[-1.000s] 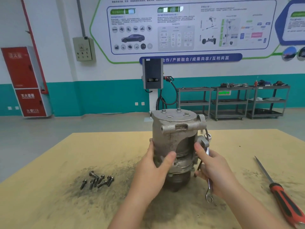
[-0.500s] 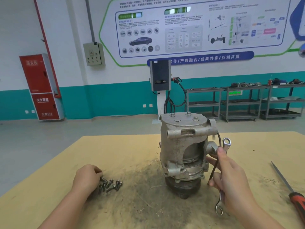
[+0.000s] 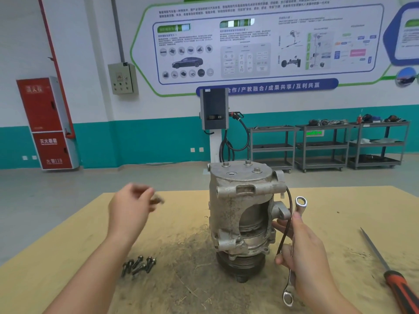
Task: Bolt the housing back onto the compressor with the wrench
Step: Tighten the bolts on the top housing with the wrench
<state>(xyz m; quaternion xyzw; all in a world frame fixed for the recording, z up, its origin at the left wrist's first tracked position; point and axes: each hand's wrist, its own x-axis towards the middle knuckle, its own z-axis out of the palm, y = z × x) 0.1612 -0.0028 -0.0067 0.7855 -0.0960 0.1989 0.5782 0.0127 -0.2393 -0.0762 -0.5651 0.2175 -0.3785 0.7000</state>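
1. The right hand (image 3: 303,250) grips a wrench (image 3: 293,248) near its middle, fingers curled round the shank. The wrench stands nearly upright, its ring end just right of the compressor (image 3: 243,214), its lower end close to the surface (image 3: 328,200).
2. A thin dark cable (image 3: 286,223) hangs down the compressor's right side and passes between it and the right hand.
3. The left hand (image 3: 130,211) is raised above the surface, well left of the compressor. It is blurred; the fingertips seem to pinch a small dark piece, but I cannot tell what.
4. The compressor stands upright mid-surface, pulley end down. Its housing (image 3: 242,175) sits on top with three bolt heads showing.
5. A cluster of loose bolts (image 3: 138,265) lies on the surface, left of the compressor's base.
6. A screwdriver (image 3: 392,273) with an orange-and-black handle lies far right of the compressor.
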